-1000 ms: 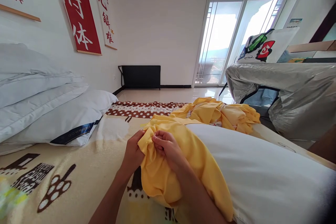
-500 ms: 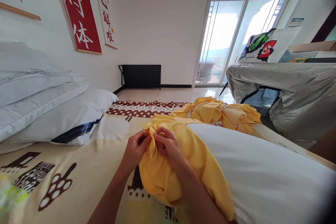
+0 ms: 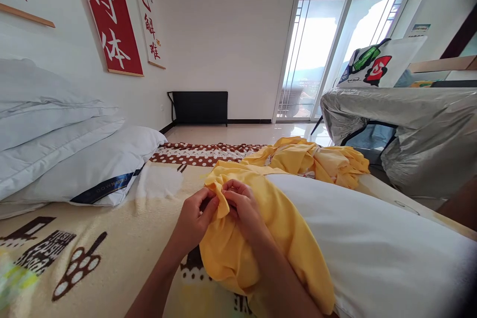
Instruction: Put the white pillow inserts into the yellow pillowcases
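A yellow pillowcase (image 3: 283, 228) is partly drawn over the end of a white pillow (image 3: 372, 243) that lies on the bed in front of me. My left hand (image 3: 194, 223) and my right hand (image 3: 244, 208) sit close together at the case's near corner. Both pinch a fold of the yellow cloth between thumb and fingers. The fold stands up between the two hands. My right forearm lies across the covered end of the pillow.
A cream patterned blanket (image 3: 93, 258) covers the bed. Stacked white pillows (image 3: 67, 159) lie at the left by the wall. More crumpled yellow cloth (image 3: 313, 159) is heaped beyond the pillow. A grey-covered piece of furniture (image 3: 410, 129) stands at the right.
My hands have shifted slightly along the yellow cloth's edge, re-pinching the fold. The left hand's fingers now show in front of the cloth rather than behind it.
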Available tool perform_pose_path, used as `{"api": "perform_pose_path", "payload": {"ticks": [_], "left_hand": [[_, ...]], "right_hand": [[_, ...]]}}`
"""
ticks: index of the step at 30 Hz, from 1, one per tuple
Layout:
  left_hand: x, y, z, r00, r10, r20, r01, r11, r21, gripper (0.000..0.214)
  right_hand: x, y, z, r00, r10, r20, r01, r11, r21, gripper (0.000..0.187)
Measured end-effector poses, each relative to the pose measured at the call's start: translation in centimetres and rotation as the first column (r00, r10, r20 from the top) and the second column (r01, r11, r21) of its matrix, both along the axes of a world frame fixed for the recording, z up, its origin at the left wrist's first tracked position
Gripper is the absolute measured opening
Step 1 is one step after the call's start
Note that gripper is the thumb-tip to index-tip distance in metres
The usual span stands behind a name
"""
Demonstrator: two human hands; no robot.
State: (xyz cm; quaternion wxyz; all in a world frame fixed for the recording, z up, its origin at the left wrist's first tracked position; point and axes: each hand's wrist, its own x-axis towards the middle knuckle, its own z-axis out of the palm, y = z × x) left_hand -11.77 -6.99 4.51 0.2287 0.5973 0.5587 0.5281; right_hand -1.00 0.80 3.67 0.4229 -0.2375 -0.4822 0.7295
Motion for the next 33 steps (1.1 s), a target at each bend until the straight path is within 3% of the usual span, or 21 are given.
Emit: {"api": "perform_pose_path", "payload": {"ticks": [4,7,9,12,15,17,20,22,24,29,33], "left_hand": [[0.8,-0.2,-0.2,0.998,0.003,-0.058,-0.002,1.000,0.024,0.021],[2.3,-0.3,-0.7,0.987,0.004,-0.163,0.007,0.998,0.064,0.015],[3.5,-0.4,-1.1,0.978,0.014,-0.207,0.006,0.996,0.093,0.011],[4.7,-0.4,-1.7,0.984,0.096,-0.152,-0.077,0.989,0.127,0.011],[4.8,-0.3,-2.1,0.985,0.172,0.017,-0.173,0.978,0.119,0.014],[4.6,-0.2,-2.2,0.978,0.184,0.101,-0.196,0.973,0.125,0.016],[4.3,-0.1,-2.4,0.967,0.197,0.161,-0.221,0.963,0.152,0.012],[4.2,-0.1,-2.4,0.963,0.194,0.190,-0.228,0.957,0.180,0.010],[4.2,-0.2,-2.5,0.958,0.188,0.215,-0.233,0.951,0.204,0.008],[4.1,-0.7,-2.2,0.952,0.149,0.269,-0.212,0.951,0.224,0.007],[3.7,-1.3,-1.4,0.935,0.098,0.340,-0.188,0.952,0.242,0.008]], "right_hand": [[0.0,0.0,0.3,0.997,-0.052,0.051,0.050,0.997,0.052,0.027],[0.5,0.3,0.5,0.981,-0.160,0.113,0.132,0.966,0.224,0.031],[1.0,0.3,0.7,0.944,-0.264,0.197,0.167,0.899,0.406,0.028],[2.0,-0.3,1.1,0.854,-0.389,0.345,0.093,0.768,0.634,0.026],[2.4,-1.0,1.8,0.741,-0.479,0.472,-0.026,0.681,0.732,0.033],[2.0,-1.0,2.8,0.610,-0.560,0.560,-0.116,0.636,0.763,0.040],[0.1,-0.3,5.1,0.332,-0.644,0.689,-0.360,0.588,0.724,0.046],[-1.7,0.4,6.7,0.138,-0.665,0.734,-0.559,0.560,0.612,0.044],[-3.7,0.9,7.9,0.005,-0.668,0.744,-0.686,0.539,0.489,0.037],[-7.2,2.1,8.1,-0.113,-0.637,0.763,-0.755,0.554,0.351,0.029],[-7.9,3.8,8.2,-0.128,-0.589,0.798,-0.743,0.590,0.316,0.027]]}}
